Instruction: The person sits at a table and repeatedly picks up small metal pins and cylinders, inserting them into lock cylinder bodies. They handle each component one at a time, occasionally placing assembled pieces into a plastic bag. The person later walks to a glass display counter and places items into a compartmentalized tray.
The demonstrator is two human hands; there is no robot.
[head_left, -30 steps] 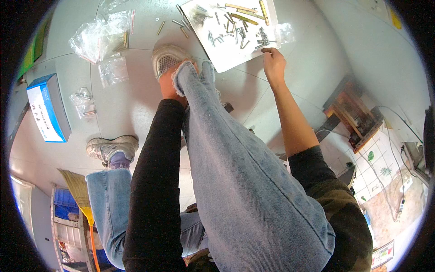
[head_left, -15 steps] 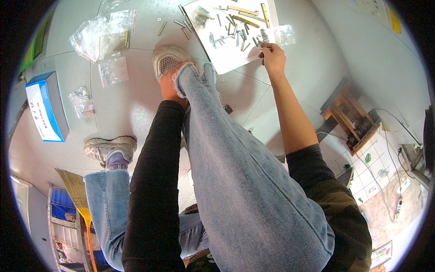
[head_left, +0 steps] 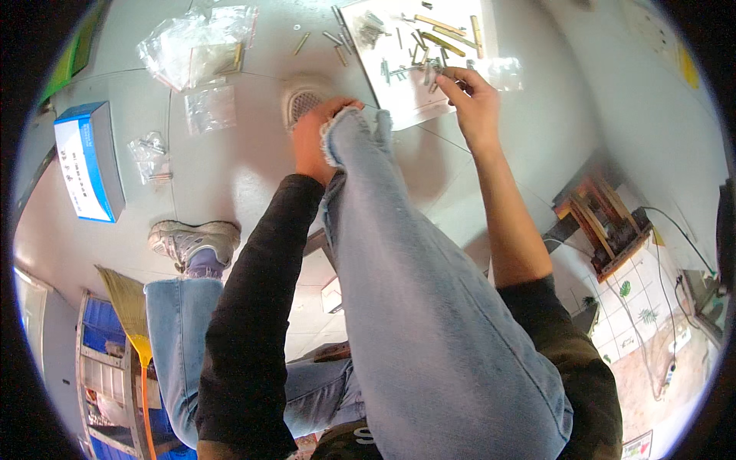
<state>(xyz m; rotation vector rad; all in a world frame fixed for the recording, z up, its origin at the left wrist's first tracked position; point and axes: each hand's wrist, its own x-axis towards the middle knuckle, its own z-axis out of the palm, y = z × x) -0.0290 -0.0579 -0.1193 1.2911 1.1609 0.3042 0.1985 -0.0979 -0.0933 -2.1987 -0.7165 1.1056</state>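
Two hands in my view. Right hand [head_left: 474, 103] at near edge of white sheet [head_left: 399, 107], fingers pinched narrow over small metal pins [head_left: 418, 65] lying on sheet. Left hand [head_left: 310, 138] left of sheet, curled tight around frayed jeans cuff [head_left: 354, 126]. Blue box [head_left: 88, 161] far left of sheet.

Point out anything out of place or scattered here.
A few metal pins lie loose on the floor, off the white sheet that holds the rest, where the right hand is picking. Clear plastic bags lie strewn nearby.
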